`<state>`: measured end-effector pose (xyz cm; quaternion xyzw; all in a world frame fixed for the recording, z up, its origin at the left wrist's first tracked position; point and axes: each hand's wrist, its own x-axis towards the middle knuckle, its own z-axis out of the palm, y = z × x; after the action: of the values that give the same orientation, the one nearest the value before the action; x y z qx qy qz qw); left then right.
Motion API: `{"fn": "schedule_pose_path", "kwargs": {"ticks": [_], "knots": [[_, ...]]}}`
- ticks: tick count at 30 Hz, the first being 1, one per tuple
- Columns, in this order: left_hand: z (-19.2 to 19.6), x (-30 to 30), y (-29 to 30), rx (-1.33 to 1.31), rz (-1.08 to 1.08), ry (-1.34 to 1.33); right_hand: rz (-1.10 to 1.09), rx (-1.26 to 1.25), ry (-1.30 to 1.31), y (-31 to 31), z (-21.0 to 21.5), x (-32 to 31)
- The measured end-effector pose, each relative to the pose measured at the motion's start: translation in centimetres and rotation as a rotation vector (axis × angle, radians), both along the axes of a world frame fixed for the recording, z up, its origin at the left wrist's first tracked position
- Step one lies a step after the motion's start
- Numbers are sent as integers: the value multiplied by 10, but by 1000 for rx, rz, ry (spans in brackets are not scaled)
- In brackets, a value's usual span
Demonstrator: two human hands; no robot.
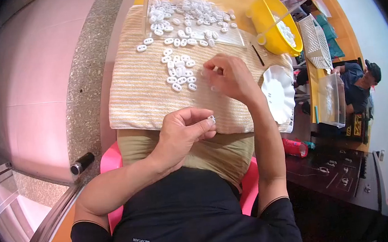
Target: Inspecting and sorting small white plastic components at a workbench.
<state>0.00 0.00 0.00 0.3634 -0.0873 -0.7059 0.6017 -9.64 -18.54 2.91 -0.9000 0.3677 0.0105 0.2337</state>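
My left hand is closed near the towel's front edge, thumb and index finger pinching a small white plastic piece. To its upper right, over the towel, hangs my right hand. Its fingers are curled and smeared by motion, so any grip is unclear. Faint white blurs show beside these fingers. Left of them lies a loose group of white oval pieces with two holes. Farther back, a larger heap of the same ovals spills across a clear plastic tray.
A striped towel covers the work surface. At right are a white scalloped dish, a thin black stick, a yellow basin with white pieces and a white perforated basket. Another person sits at far right beside a clear bin.
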Motion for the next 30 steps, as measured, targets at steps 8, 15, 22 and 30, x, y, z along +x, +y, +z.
{"fn": "schedule_pose_path", "kwargs": {"ticks": [8,15,22,30], "knots": [[2,1,0,4,12,12,117,-160,-194,-3,-17,23],[4,3,1,-9,6,30,-7,39,-236,-2,-20,20],[1,1,1,-1,3,25,-144,89,-439,-3,-20,-11],[0,-2,1,-5,-15,-6,-74,-118,-337,-1,-17,-53]]}}
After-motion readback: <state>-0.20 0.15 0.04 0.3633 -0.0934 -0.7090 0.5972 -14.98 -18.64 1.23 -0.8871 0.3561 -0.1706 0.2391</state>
